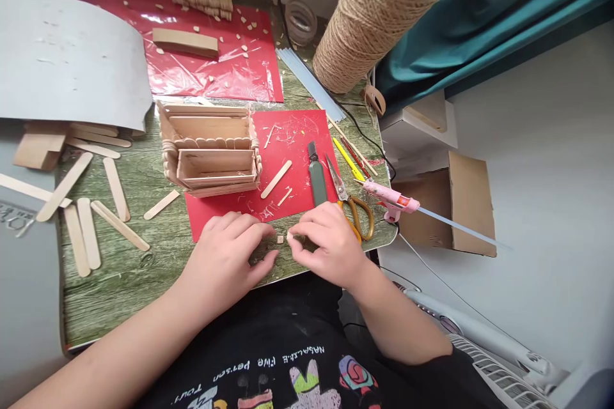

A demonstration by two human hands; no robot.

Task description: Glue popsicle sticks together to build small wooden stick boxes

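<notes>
My left hand (225, 249) rests at the table's front edge, thumb and fingers apart, with nothing between them. Just right of its fingertips a tiny square wooden piece (281, 239) lies on the table. My right hand (329, 243) pinches another small pale wooden piece (289, 238) between thumb and index finger. Behind my hands, a craft-stick box (218, 190) with two compartments stands partly on a red sheet (297, 124). A craft stick (277, 179), a green utility knife (317, 182) and scissors (337, 180) lie on that sheet or at its right edge.
Loose craft sticks (115, 190) lie at left. A pink glue gun (392, 198) with a glue stick juts past the right table edge. Twine (378, 19), glue sticks (311, 83) and a cable (359, 131) occupy the back right. An open cardboard box (472, 204) stands beyond.
</notes>
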